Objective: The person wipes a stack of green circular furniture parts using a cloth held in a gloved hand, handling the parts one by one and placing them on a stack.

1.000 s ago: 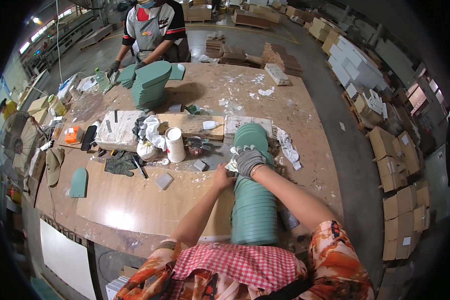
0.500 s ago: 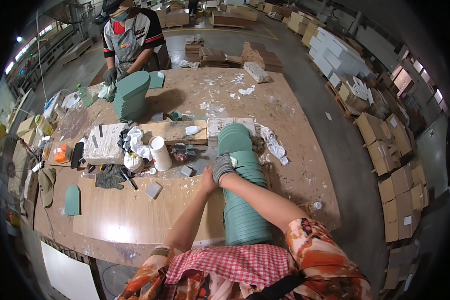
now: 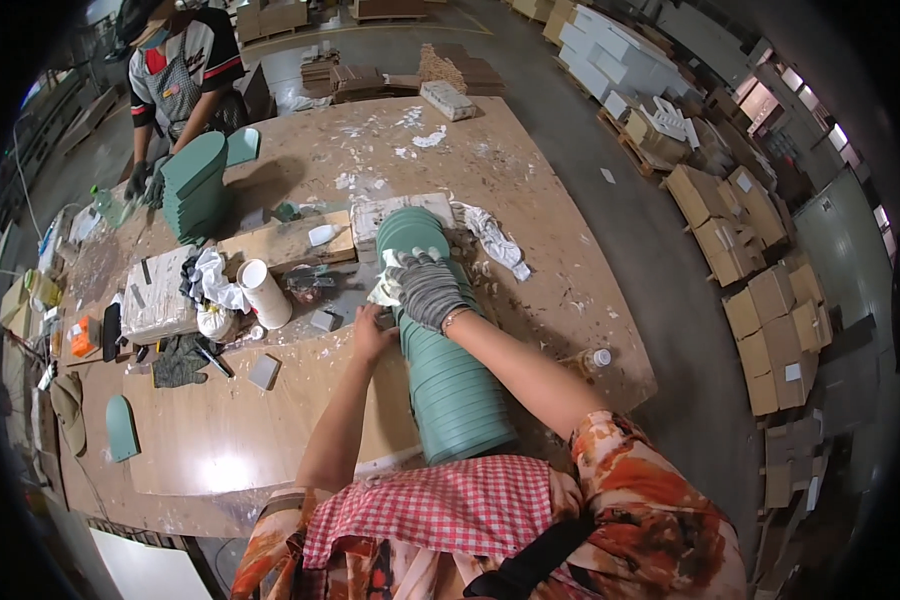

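Observation:
A long row of green round-ended boards (image 3: 450, 385) lies overlapped in front of me, its far end propped on a white-smeared block (image 3: 368, 222). My right hand (image 3: 430, 290), in a grey striped glove, is pressed on the upper boards with a crumpled white cloth (image 3: 384, 290) under its fingers. Bare, my left hand (image 3: 372, 334) is at the left edge of the row, its fingers bent against the boards there; its fingertips are partly hidden.
Across the table a person in grey gloves stands by a tall stack of green boards (image 3: 192, 185). To my left are a white cup (image 3: 263, 295), a grey glove (image 3: 181, 362), a grey sanding block (image 3: 264, 371) and a single green board (image 3: 121, 428). A white rag (image 3: 495, 240) lies right of the row.
My right hand has slid away from my left hand, up and across the boards with the cloth. My left hand stays at the row's left edge. The whole view has shifted.

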Available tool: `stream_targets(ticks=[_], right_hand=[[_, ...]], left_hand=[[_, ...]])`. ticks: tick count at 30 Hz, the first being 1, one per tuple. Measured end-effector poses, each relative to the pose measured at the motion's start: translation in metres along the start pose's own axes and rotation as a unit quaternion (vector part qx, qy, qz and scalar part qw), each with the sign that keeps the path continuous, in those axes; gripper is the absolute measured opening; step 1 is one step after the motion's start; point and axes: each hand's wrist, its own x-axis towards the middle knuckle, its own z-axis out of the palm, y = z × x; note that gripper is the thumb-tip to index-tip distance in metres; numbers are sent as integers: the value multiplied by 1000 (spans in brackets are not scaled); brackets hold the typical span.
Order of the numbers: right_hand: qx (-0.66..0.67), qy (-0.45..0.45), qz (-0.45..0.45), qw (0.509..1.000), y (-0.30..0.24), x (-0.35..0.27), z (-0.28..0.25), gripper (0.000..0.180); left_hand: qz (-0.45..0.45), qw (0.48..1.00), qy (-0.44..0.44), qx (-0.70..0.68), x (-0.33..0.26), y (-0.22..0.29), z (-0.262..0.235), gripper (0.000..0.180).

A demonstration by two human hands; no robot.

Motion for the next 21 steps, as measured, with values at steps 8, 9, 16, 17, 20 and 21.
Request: stream_targets(ticks=[8, 9, 16, 17, 20, 21], right_hand=[[401, 86, 175, 895, 68, -7, 68, 46], [472, 148, 138, 858, 68, -8, 82, 45], [595, 196, 38, 778, 139, -10, 163, 43], [591, 204, 45, 779, 148, -15, 162, 43], [570, 133, 178, 791, 105, -7, 120, 49], [488, 191, 154, 838, 80, 0, 95, 41]], left_hand=[[49, 997, 8, 52, -3, 21, -11, 70], [41, 998, 9, 56, -6, 18, -19, 70], [126, 988, -89, -22, 30, 55, -26, 80], [134, 986, -96, -25, 34, 58, -20, 80], [30, 965, -142, -221, 27, 24, -24, 77], [34, 964, -137, -225, 24, 10, -28, 77]])
